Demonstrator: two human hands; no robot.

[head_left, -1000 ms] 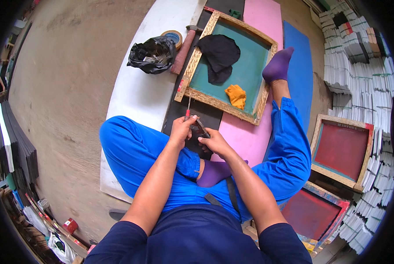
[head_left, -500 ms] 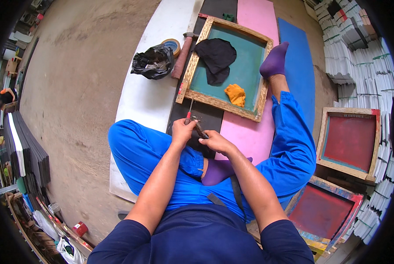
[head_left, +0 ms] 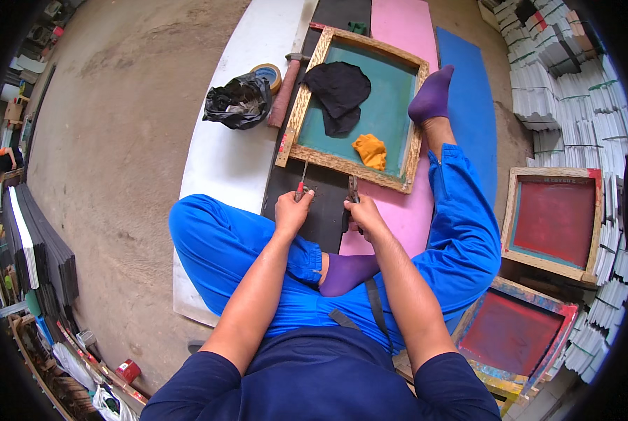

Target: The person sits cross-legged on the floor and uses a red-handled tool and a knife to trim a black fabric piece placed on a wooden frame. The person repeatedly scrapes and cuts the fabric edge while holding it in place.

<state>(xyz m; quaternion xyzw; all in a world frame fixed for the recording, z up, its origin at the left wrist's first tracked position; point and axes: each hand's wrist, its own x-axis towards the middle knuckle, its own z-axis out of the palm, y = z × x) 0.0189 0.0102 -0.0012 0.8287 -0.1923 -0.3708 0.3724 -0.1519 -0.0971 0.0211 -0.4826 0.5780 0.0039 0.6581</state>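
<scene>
My left hand (head_left: 292, 213) is closed around a red-handled screwdriver (head_left: 300, 187), whose thin shaft points at the near edge of a wooden screen-printing frame (head_left: 370, 175) with green mesh. My right hand (head_left: 366, 215) grips dark pliers (head_left: 353, 187), their jaws close to that same edge; whether they touch the wood I cannot tell. A crumpled black cloth (head_left: 338, 91) and a small orange cloth (head_left: 370, 151) lie on the mesh. Small dark bits, too tiny to name, are beside my left hand on the black mat (head_left: 321, 224).
Left of the frame lie a hammer (head_left: 284, 95), a tape roll (head_left: 268, 74) and an open black plastic bag (head_left: 237, 103). Two red-mesh frames (head_left: 552, 224) stand at right, near stacked white bundles (head_left: 570, 105). Another person (head_left: 5, 165) is at the far left.
My right hand with the pliers has moved right, away from my left hand, and the jaws now point toward the frame. The left hand stays almost in place with the screwdriver.
</scene>
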